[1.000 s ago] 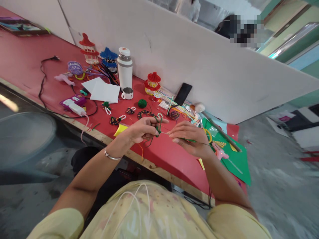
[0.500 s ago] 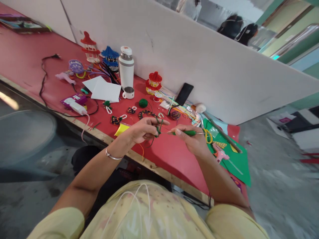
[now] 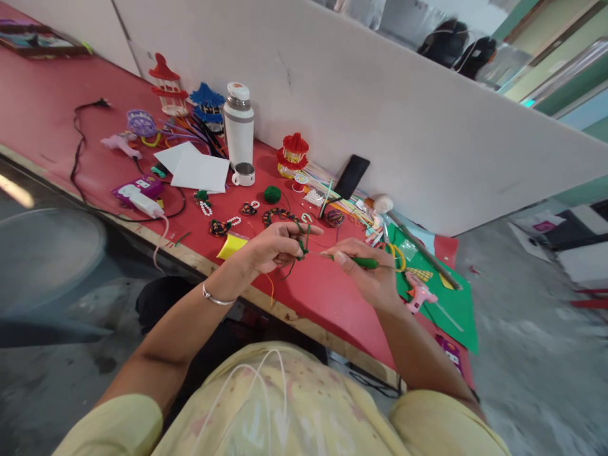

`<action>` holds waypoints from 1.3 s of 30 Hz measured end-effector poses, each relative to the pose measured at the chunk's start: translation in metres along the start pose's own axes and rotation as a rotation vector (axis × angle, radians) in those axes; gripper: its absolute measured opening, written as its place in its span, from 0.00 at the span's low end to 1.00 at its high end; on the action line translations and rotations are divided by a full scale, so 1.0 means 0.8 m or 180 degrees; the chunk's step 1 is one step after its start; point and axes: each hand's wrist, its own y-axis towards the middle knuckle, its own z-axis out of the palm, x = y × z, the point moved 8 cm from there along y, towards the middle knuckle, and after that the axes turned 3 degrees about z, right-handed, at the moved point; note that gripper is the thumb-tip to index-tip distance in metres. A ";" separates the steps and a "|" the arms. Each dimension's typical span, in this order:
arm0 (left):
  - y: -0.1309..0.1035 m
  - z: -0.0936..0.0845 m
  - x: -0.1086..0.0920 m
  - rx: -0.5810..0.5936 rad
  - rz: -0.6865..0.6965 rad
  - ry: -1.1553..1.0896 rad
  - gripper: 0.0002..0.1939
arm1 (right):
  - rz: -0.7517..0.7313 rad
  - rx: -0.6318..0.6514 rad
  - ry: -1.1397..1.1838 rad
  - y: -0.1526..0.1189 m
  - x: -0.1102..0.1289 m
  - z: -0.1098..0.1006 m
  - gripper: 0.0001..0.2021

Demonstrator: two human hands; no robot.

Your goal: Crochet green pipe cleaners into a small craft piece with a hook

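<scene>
In front of the green ball (image 3: 272, 194), green yarn (image 3: 304, 248) is pinched in the half-curled left hand (image 3: 277, 247), while a green-handled tool (image 3: 367, 263) is gripped in the closed right hand (image 3: 368, 278).

Pale-yellow short-sleeved T-shirt (image 3: 285, 411), scattered brownish and pink spots (image 3: 308, 372), faded lettering (image 3: 259, 432); thin white cords (image 3: 285, 387) over front; left-wrist silver bangle (image 3: 216, 297).

Your left hand (image 3: 272, 249) pinches green yarn (image 3: 301, 249); your right hand (image 3: 369, 284) grips a green-handled tool (image 3: 365, 262). Far left: white bottle (image 3: 239, 134).
</scene>
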 end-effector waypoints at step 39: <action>0.002 -0.007 0.003 -0.0898 0.1066 0.0052 0.29 | -0.0010 -0.1112 0.0735 -0.010 -0.077 0.016 0.10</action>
